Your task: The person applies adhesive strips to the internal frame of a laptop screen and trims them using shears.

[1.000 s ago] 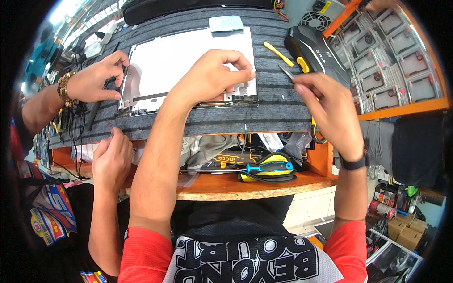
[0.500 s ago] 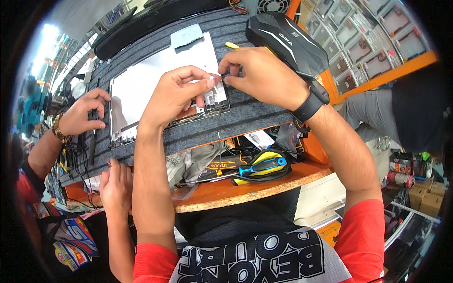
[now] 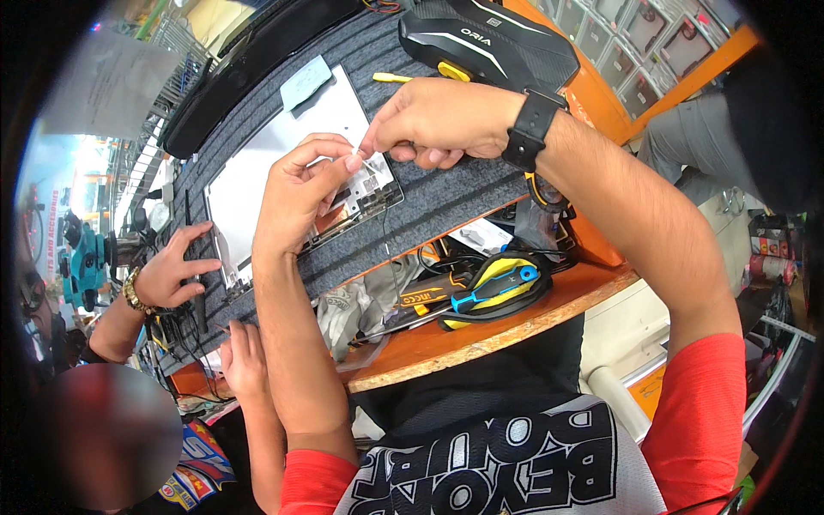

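Note:
A flat white panel (image 3: 249, 176) with a thin frame, which looks like a laptop screen, lies on the ribbed grey mat (image 3: 433, 199). Metal parts and a circuit strip run along its lower right edge. Above that corner my left hand (image 3: 300, 190) is closed, thumb and forefinger pinched together. My right hand (image 3: 451, 122), with a black watch at the wrist, meets it fingertip to fingertip, also pinched. Between the fingertips shows a small white strip (image 3: 357, 153); which hand bears it is hard to see. A thin dark wire hangs from the panel's edge.
A co-worker's hand (image 3: 176, 268) touches the panel's left edge; another hand (image 3: 245, 360) rests at the bench front. A blue-grey pad (image 3: 306, 83) lies on the panel. Beyond are a yellow-handled tool (image 3: 391, 77) and a black case (image 3: 489, 43). A shelf below holds a blue screwdriver (image 3: 496, 290).
The view has shifted and turned. My right hand has come leftward to my left hand's fingertips, where the white strip shows. The co-worker's fingers have spread at the panel's edge.

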A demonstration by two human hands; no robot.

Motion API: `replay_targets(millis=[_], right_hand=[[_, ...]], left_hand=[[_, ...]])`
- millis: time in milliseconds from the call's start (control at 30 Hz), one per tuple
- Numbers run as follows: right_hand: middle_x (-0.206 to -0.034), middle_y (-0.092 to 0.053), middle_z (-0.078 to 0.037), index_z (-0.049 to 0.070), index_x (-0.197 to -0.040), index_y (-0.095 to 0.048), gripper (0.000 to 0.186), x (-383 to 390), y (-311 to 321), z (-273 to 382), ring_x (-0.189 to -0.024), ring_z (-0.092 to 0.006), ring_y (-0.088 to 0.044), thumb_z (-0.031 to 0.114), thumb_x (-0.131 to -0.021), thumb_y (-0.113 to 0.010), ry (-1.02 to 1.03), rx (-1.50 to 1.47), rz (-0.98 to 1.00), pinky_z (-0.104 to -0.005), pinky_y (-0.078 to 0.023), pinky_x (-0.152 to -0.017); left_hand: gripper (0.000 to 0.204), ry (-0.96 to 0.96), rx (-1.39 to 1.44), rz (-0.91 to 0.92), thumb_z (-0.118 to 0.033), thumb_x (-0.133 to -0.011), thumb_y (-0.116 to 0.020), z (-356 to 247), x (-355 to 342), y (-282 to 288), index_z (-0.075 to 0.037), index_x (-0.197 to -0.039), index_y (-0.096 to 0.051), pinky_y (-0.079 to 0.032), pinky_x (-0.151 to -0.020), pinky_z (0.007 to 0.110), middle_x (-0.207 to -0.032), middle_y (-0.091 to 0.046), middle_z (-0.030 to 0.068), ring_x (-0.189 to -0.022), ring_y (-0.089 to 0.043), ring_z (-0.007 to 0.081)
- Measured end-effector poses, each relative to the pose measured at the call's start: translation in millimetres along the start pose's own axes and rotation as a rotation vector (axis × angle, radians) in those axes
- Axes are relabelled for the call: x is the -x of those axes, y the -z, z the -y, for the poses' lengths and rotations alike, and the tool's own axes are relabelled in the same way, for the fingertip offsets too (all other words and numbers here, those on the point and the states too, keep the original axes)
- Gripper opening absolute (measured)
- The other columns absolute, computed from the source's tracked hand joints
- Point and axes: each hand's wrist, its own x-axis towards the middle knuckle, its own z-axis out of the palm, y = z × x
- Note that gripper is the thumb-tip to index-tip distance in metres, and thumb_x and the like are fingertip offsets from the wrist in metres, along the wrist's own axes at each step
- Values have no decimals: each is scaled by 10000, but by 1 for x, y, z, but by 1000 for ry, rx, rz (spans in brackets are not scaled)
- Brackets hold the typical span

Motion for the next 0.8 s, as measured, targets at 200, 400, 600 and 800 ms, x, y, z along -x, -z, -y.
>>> replay_targets(millis=[200, 400, 600, 800], right_hand=[[-746, -562, -6, -83, -1141, -709, 265, -8, 8, 1, -477, -37, -390, 134, -998, -659, -105, -184, 163, -214, -261, -369], [-747, -565, -7, -79, -1116, -707, 272, -12, 10, -1, -474, -35, -391, 157, -993, -652, -156, -225, 159, -216, -261, -356], [-737, -572, -7, -65, -1061, -703, 254, -8, 10, 1, -486, -32, -415, 175, -979, -703, -110, -211, 122, -217, -263, -360], [-721, -574, 19, 22, -1046, -718, 178, -3, 4, 10, -486, -21, -403, 198, -1018, -724, 4, -6, -42, -206, -264, -397]], left_hand=[[114, -14, -5, 6, -96, -949, -817, 2, -1, 1, -16, -1024, -790, -334, -516, 186, -1086, -689, 0, -615, -477, -6], [117, -29, 3, 20, -101, -950, -821, 3, -1, 2, -22, -1033, -795, -323, -512, 182, -1092, -688, -1, -611, -471, -10], [120, 1, 6, 6, -98, -946, -825, -1, 1, -1, -25, -1037, -797, -318, -508, 183, -1093, -690, -4, -610, -469, -14], [117, 20, -9, 24, -84, -940, -830, -3, 1, -1, -24, -1034, -794, -321, -475, 189, -1113, -701, 1, -608, -487, -12]])
